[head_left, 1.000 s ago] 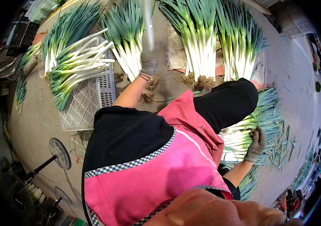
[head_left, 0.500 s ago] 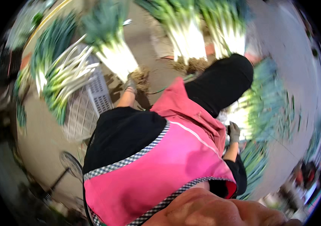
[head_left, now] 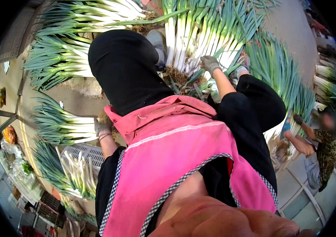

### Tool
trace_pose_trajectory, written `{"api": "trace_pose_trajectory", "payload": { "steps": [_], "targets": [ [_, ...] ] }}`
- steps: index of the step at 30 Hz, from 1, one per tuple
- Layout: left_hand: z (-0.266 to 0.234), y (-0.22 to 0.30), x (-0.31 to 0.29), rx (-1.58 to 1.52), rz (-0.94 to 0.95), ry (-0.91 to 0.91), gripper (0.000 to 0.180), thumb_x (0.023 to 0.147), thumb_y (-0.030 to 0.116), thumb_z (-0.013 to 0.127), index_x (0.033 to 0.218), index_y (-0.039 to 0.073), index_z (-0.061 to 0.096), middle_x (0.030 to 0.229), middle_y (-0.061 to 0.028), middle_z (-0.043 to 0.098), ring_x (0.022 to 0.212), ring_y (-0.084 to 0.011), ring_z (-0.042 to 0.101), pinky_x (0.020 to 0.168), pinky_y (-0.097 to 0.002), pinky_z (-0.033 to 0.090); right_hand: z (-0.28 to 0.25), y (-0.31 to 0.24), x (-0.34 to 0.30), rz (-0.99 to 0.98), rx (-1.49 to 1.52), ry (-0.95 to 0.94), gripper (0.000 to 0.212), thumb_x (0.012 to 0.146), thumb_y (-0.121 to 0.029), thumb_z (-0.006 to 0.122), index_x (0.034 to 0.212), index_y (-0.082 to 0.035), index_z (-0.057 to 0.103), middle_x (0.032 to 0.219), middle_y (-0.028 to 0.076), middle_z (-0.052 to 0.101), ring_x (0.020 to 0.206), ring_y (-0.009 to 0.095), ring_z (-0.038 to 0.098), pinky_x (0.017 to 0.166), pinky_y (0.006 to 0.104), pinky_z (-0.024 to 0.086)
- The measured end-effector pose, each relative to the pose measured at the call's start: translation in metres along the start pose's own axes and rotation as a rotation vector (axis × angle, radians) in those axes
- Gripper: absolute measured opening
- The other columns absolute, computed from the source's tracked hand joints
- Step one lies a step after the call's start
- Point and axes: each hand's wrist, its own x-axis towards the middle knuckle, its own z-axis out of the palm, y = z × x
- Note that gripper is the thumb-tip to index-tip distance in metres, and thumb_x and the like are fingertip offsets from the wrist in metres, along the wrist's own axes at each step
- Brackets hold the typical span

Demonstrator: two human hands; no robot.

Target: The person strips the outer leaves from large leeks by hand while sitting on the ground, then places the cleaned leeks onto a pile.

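Green-and-white long-leaved leeks (head_left: pixel 215 33) lie bunched, seemingly to align stringy brown roots (head_left: pixel 175 74). Well apart, our grey-gloved left hand (head_left: pixel 102 128) and right hand (head_left: pixel 210 63) meet different leeks; we cannot tell their grip.

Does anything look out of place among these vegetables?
Yes: a long green leaf reaches from the top left leek pile to the middle leek pile. It looks stray because most stems lie aligned.

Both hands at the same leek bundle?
No, the left hand is at a bundle near the crate, the right hand at another pile.
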Motion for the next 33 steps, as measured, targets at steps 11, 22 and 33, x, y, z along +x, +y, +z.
{"api": "trace_pose_trajectory", "payload": {
  "steps": [11,22,33],
  "targets": [
    [0.122,0.355,-0.172,-1.106,0.855,-0.746,0.017,0.079,0.013,0.055,0.087,-0.002,0.053,0.087,-0.0117,0.055,0.077,-0.0211,0.050,0.071,-0.0331,0.044,0.141,-0.035,0.050,-0.307,-0.566,0.027,0.043,0.066,-0.035,0.063,0.093,-0.002,0.059,0.094,0.019,0.059,0.092,0.029,0.057,0.075,0.0365,0.046],
    [0.401,0.362,-0.205,-0.163,0.414,-0.950,0.015,0.080,0.025,0.055,0.086,0.011,0.053,0.078,-0.0037,0.055,0.065,-0.0181,0.052,0.057,-0.0311,0.044,-0.010,-0.072,-0.034,-0.046,1.128,-0.328,0.017,0.081,-0.021,0.057,0.086,-0.006,0.051,0.060,0.003,0.048,0.043,0.011,0.041,0.037,0.0275,0.032],
    [0.465,0.272,-0.280,0.007,0.375,-1.188,0.029,0.077,0.026,0.061,0.088,0.001,0.050,0.070,-0.0103,0.054,0.054,-0.0197,0.053,0.045,-0.0293,0.046,-0.049,-0.058,-0.179,-0.531,0.905,-0.841,0.057,0.080,-0.057,0.040,0.091,-0.002,0.048,0.049,-0.001,0.041,0.038,0.010,0.039,0.033,0.0238,0.030]
  ]
}}
